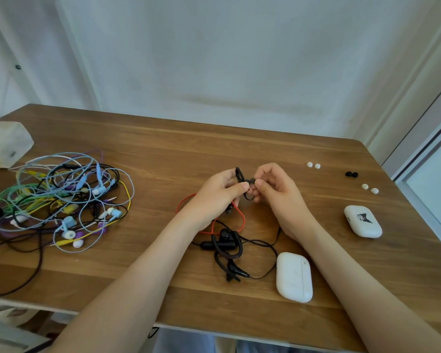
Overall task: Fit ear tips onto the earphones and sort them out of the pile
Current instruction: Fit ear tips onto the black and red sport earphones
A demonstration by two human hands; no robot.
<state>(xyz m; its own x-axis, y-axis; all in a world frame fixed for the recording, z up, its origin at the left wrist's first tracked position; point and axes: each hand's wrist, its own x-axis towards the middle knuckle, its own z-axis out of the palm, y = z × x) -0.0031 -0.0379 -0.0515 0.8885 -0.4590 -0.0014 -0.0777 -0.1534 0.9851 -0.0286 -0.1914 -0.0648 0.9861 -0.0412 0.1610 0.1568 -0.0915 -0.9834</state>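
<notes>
Both hands meet above the middle of the wooden table. My left hand grips a black ear-hook earphone whose red cable loops down under the hand. My right hand pinches a small dark ear tip against the earphone's nozzle. A second black ear-hook set lies below the hands. A tangled pile of coloured wired earphones sits at the left. Loose tips lie at the far right: two white, two black, two more white.
Two white earbud cases rest on the table: a plain one near the front edge, and one with a cartoon print at the right. A pale translucent box stands at the far left. A wall lies behind the table.
</notes>
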